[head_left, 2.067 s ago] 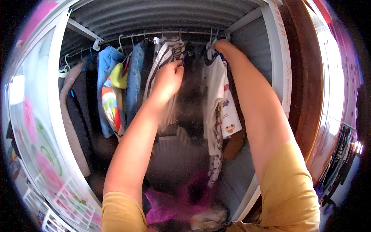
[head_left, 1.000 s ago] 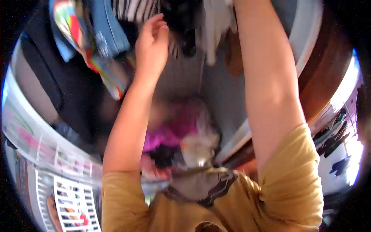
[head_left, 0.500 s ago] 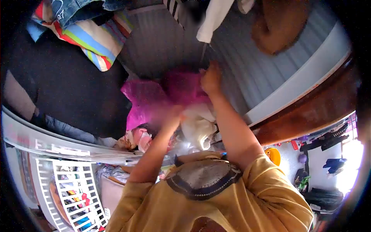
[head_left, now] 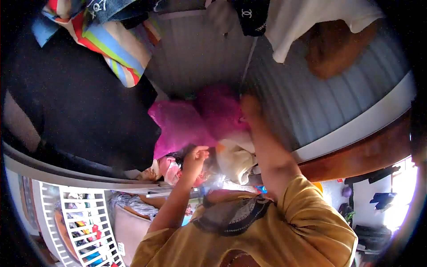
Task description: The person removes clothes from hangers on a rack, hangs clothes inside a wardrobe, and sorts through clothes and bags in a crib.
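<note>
Magenta, sheer and crumpled, is the cloth (head_left: 180,127) in the middle of my feed, low inside the wardrobe, and I place everything by it; above it and slightly right hangs a black garment (head_left: 252,18) with a white interlocked-C emblem and small slanting letters, of which I make out "NEL"; above it and well to the left, a denim piece (head_left: 109,10) carries white marks too cropped for me to read.

The left hand (head_left: 195,161) is at the magenta cloth's near edge, fingers bent and thumb side up, forearm rising from below; I cannot tell whether it pinches any fabric; the right hand (head_left: 250,107) is at the cloth's right edge, arm stretched farther forward, too blurred for me to say if it grips.

Just below the magenta cloth lie a cream cloth (head_left: 233,161), beside the right forearm, and a pink cloth (head_left: 170,171), beside the left hand; a striped garment (head_left: 120,49) hangs up and left of it; a white garment (head_left: 302,26) hangs up and right.
</note>
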A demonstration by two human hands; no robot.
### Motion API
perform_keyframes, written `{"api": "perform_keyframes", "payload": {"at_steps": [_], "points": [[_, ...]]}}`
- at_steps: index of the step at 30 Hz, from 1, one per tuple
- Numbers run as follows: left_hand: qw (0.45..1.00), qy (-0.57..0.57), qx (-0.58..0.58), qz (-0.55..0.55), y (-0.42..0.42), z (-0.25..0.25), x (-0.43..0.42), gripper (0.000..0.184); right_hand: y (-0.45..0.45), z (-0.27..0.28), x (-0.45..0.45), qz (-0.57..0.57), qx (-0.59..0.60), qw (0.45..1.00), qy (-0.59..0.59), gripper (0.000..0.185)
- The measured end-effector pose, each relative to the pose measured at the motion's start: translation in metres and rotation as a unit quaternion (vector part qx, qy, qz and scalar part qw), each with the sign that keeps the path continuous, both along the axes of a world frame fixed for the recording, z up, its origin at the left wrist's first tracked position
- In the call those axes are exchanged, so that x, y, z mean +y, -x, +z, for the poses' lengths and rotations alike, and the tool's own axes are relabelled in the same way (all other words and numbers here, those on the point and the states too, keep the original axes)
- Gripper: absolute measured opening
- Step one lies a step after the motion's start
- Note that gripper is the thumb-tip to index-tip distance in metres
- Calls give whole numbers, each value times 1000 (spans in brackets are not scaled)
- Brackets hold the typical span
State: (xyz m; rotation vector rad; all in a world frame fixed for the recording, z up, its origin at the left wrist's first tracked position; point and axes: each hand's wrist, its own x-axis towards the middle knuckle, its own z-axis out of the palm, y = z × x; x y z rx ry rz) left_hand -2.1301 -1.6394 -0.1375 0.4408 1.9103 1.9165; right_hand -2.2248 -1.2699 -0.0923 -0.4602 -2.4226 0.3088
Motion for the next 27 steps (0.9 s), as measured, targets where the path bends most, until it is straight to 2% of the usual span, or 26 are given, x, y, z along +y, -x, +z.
{"api": "perform_keyframes", "payload": {"at_steps": [2,3,4,6,8,11,12,13,15,16,18,20,22,24,26,27], "points": [[1000,-27,-7,0,12,-12,1,25,-23,44,-28,-25,66,997,12,28],[1000,8,-2,17,13,13,3,25,-40,77,-48,-34,82,996,29,26],[999,-25,-22,31,15,31,5,23,-57,108,-67,-40,70,996,44,24],[997,-52,37,51,27,49,12,22,-92,157,-97,-38,8,998,40,22],[991,-83,32,96,28,118,22,22,-137,211,-126,-1,-32,999,20,21],[961,-176,147,152,32,208,34,22,-215,273,-149,118,26,993,-10,19],[948,-189,197,163,30,244,35,22,-244,294,-150,131,10,991,26,19],[931,-204,247,175,30,271,36,22,-267,314,-150,164,50,985,34,23],[904,-247,314,151,20,330,37,23,-312,348,-154,151,114,980,62,28],[893,-266,339,131,17,354,40,23,-335,364,-155,136,119,980,83,19],[867,-275,410,69,7,401,47,24,-370,390,-167,109,218,970,12,18],[807,-300,508,-9,16,439,64,27,-393,405,-173,76,314,945,-40,16],[742,-282,607,40,14,489,83,34,-410,425,-175,3,376,925,-54,15],[669,-271,681,122,15,538,104,49,-408,453,-169,2,481,876,17,15],[643,-272,691,186,26,579,122,63,-398,486,-158,45,518,854,19,15],[670,-223,681,194,34,596,129,72,-389,504,-159,87,529,842,62,16]]}}
